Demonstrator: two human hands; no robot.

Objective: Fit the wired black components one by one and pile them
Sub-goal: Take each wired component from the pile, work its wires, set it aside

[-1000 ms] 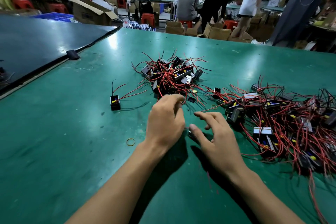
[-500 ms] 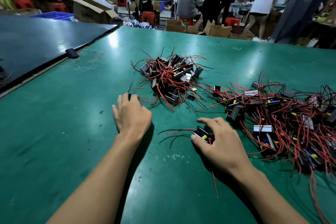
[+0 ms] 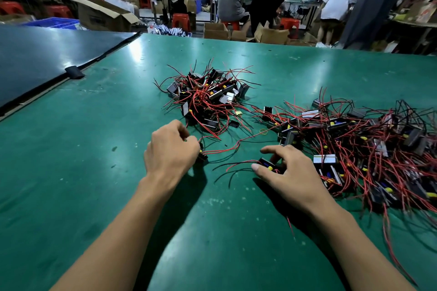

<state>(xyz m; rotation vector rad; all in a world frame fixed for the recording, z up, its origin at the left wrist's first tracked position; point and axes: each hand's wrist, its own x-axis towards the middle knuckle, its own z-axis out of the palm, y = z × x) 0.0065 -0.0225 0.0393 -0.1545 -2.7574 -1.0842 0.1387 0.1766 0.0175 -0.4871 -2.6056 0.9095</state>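
On the green table (image 3: 94, 184), my left hand (image 3: 171, 150) has its fingers curled round a small black component (image 3: 203, 156) with red and black wires trailing right. My right hand (image 3: 292, 173) pinches another black component (image 3: 267, 164) with yellow and blue marks against the table, its wires running left. A tangled pile of wired black components (image 3: 208, 97) lies just beyond my left hand. A larger spread of such components (image 3: 369, 144) covers the table to the right of my right hand.
A dark panel (image 3: 42, 59) lies on the table's left side with a black clip (image 3: 74, 72) at its edge. A yellow rubber band (image 3: 263, 131) lies between the piles. Cardboard boxes, red stools and several people fill the workshop behind the table.
My left hand, which had reached left to the lone component, has come back right toward the right hand with that component in its grip. My right hand has stayed on its component.
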